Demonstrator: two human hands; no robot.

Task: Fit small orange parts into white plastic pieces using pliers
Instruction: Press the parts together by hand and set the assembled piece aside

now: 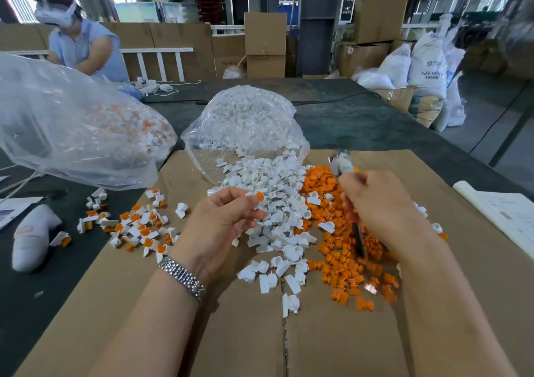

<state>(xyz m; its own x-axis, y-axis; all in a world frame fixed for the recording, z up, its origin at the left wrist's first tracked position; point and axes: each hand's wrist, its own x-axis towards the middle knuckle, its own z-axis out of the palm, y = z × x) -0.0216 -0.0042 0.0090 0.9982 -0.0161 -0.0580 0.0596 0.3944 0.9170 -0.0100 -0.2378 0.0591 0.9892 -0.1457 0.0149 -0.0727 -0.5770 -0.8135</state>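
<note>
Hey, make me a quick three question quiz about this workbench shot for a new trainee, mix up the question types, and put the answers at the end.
1. True or false: the left hand pinches a white piece with an orange part in it.
2. Which hand holds the pliers? A) left B) right C) neither
3. Fill in: the loose orange parts lie to the ______ of the white pieces on the cardboard.

Key:
1. True.
2. B, the right hand grips them, blurred tip pointing away.
3. Right.
</note>
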